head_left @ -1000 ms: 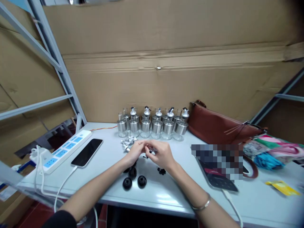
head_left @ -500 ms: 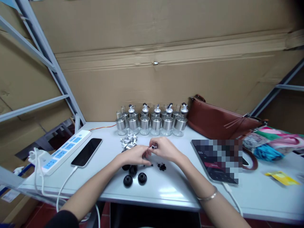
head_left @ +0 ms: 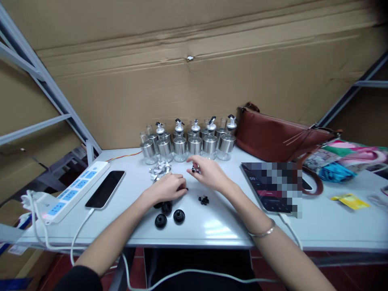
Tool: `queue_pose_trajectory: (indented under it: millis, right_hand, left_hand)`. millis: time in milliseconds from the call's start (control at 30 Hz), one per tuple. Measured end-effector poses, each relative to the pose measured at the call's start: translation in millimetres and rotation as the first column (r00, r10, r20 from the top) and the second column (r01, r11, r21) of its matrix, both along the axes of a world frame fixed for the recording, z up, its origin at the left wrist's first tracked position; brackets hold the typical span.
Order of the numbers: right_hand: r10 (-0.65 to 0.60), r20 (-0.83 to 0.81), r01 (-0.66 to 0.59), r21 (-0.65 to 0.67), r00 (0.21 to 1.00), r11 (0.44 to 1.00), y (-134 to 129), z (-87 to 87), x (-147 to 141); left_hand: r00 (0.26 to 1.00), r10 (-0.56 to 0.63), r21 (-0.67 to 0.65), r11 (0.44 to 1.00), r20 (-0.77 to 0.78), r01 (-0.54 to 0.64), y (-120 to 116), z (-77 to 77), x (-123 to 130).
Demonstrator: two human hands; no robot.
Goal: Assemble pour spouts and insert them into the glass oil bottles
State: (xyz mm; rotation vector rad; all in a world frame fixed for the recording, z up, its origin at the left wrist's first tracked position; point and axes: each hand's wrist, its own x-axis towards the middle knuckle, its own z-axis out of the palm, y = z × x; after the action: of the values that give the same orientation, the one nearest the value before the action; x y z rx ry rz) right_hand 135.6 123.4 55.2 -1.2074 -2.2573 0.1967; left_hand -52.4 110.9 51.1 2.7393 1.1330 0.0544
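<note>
My left hand is closed, thumb and fingers pinched around a small black piece whose tip just shows. To its right, my right hand grips a small silver-and-black spout part between thumb and fingers, its index finger raised. The two hands are apart. Behind the left hand lies a pile of silver spout parts. Round black caps sit in front of it, some partly hidden by the hand. A little cluster of tiny black pieces rests below my right hand.
Rows of glass bottles with steel sleeves stand at the back, some topped with spouts. At left are a power strip and a charging phone. At right lie a tablet, a brown bag and a yellow packet.
My hands, together before over the spout part, have separated. The left hand has drawn back leftward with a small black piece; the right keeps the spout part. The camera view has shifted.
</note>
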Motion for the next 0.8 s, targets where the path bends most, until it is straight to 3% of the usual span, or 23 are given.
queue_pose_trajectory:
  millis: [200,333,433,667,800]
  right_hand:
    - [0.032,0.033,-0.031,-0.020,0.999,0.999,0.6,-3.6,-3.0]
    - [0.016,0.036,-0.013,-0.097,0.999,0.995,0.6,-3.6,-4.3]
    - [0.051,0.025,-0.047,-0.145,0.998,0.988,-0.1,-2.6,-5.3]
    - [0.030,-0.057,-0.040,-0.189,0.998,0.981,-1.9,0.5,-6.0]
    - [0.039,-0.137,-0.068,-0.217,0.990,0.974,-2.1,1.7,-5.8]
  left_hand:
    - [0.999,0.045,-0.066,0.997,0.012,-0.044,2.1,-4.6,2.0]
    - [0.991,0.130,-0.002,0.992,0.031,-0.130,4.9,-8.6,2.8]
    - [0.979,0.157,0.029,0.986,0.132,-0.162,7.6,-8.6,1.3]
    - [0.900,0.035,0.088,0.993,0.434,-0.081,10.1,-10.7,-2.3]
    - [0.823,-0.145,0.286,0.958,0.549,-0.022,13.5,-15.8,-4.3]
